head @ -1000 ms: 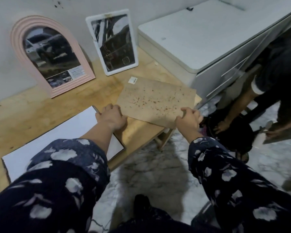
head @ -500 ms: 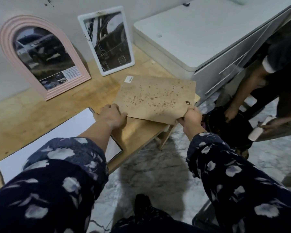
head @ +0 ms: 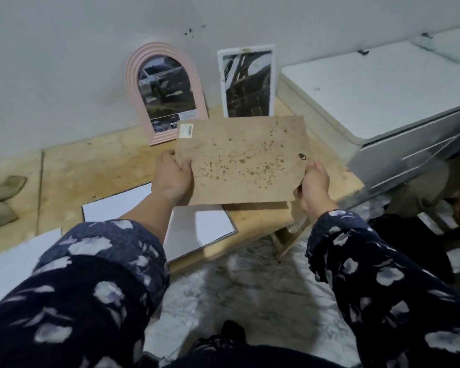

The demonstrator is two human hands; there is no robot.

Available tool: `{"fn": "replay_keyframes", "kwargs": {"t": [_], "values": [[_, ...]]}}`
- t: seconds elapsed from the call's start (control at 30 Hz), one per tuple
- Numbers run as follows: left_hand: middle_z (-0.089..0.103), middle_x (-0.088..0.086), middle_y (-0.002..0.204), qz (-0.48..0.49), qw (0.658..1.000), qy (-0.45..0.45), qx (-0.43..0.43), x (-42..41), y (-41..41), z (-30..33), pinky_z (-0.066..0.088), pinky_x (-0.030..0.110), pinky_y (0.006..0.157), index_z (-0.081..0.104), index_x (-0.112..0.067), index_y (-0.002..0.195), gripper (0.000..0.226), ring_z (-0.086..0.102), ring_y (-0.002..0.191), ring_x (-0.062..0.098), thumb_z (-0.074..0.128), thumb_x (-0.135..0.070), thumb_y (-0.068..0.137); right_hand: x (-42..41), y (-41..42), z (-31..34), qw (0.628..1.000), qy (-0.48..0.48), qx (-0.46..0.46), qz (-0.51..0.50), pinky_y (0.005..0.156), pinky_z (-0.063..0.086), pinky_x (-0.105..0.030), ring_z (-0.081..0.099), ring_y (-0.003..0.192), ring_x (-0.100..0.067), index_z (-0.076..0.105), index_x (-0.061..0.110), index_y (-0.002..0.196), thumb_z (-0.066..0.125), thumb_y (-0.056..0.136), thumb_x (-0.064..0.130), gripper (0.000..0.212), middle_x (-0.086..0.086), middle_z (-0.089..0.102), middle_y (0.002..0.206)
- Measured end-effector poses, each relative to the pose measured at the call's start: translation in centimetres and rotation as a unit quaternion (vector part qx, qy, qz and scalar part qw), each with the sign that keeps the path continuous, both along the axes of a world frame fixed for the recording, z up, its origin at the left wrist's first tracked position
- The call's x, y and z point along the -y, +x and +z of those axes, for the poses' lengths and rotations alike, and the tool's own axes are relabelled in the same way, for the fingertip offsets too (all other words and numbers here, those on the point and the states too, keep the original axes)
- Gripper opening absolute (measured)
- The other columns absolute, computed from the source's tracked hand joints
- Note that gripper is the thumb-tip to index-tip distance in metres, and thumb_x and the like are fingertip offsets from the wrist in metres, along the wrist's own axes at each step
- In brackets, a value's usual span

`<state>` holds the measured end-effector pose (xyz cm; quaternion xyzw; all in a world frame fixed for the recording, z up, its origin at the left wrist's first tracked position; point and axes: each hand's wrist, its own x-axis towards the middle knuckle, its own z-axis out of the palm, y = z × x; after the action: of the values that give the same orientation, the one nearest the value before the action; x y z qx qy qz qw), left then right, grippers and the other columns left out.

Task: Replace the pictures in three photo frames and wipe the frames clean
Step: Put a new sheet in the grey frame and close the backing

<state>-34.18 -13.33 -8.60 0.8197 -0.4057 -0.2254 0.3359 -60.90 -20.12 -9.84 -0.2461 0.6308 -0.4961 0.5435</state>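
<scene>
A pale wall (head: 64,62) fills the top of the view, and a low wooden table (head: 96,168) runs along its foot. To the right stands a white cabinet (head: 369,88) with grey drawer fronts. The floor (head: 250,288) below is grey marbled stone.

Both arms wear dark blue sleeves (head: 96,274) with a pale flower print. Between the hands a brown backing board (head: 242,160) is held up above the table's near edge, tilted toward the camera and spotted with dark brown stains. The left hand (head: 171,177) grips its left edge, thumb on the face and fingers curled behind. The right hand (head: 314,181) pinches the lower right corner, fingers closed on the edge. A white sticker (head: 185,130) with a barcode sits in the board's upper left corner; its print is too small to read. A small black hanging clip (head: 302,156) shows near the right edge.

A flat frame with a white sheet (head: 202,227) in it lies on the table under the left forearm, and another white sheet (head: 11,258) lies at the left edge.

A pink arched frame (head: 133,83) leans on the wall, holding a dark photo of a car with a small caption block, unreadable. Beside it leans a white rectangular frame (head: 221,75) with a dark photo.

A grey cloth (head: 0,197) lies at far left.
</scene>
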Motion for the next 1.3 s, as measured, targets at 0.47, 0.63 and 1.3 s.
{"fn": "replay_keyframes", "kwargs": {"t": [0.47, 0.63, 1.3], "values": [[0.047, 0.01, 0.131, 0.179, 0.956, 0.161, 0.166, -16.8, 7.4, -1.9, 0.039, 0.048, 0.095, 0.048, -0.013, 0.129, 0.05, 0.045, 0.121, 0.032, 0.039, -0.05, 0.097, -4.4, 13.4, -2.6, 0.971, 0.02, -0.014, 0.238, 0.086, 0.055, -0.045, 0.065, 0.094, -0.022, 0.049, 0.018, 0.135, 0.058, 0.093, 0.03, 0.045, -0.007, 0.064, 0.12], [0.04, 0.011, 0.14, 0.176, 0.953, 0.214, 0.122, -18.9, 8.2, -2.7, 0.038, 0.048, 0.099, 0.039, -0.019, 0.14, 0.056, 0.041, 0.127, 0.033, 0.04, -0.053, 0.095, -5.6, 15.6, -3.7, 0.97, 0.04, -0.033, 0.238, 0.079, 0.056, -0.044, 0.062, 0.091, -0.023, 0.047, 0.021, 0.136, 0.058, 0.092, 0.035, 0.047, -0.006, 0.063, 0.116], [0.058, 0.004, 0.122, 0.112, 0.969, 0.209, 0.07, -19.5, 9.0, -3.8, 0.052, 0.042, 0.09, 0.051, -0.018, 0.125, 0.073, 0.056, 0.109, 0.027, 0.069, -0.064, 0.072, -7.2, 14.5, -4.4, 0.895, -0.034, -0.306, 0.324, 0.094, 0.05, -0.045, 0.059, 0.109, -0.03, 0.058, 0.016, 0.124, 0.056, 0.091, 0.042, 0.042, -0.003, 0.062, 0.124]]}}
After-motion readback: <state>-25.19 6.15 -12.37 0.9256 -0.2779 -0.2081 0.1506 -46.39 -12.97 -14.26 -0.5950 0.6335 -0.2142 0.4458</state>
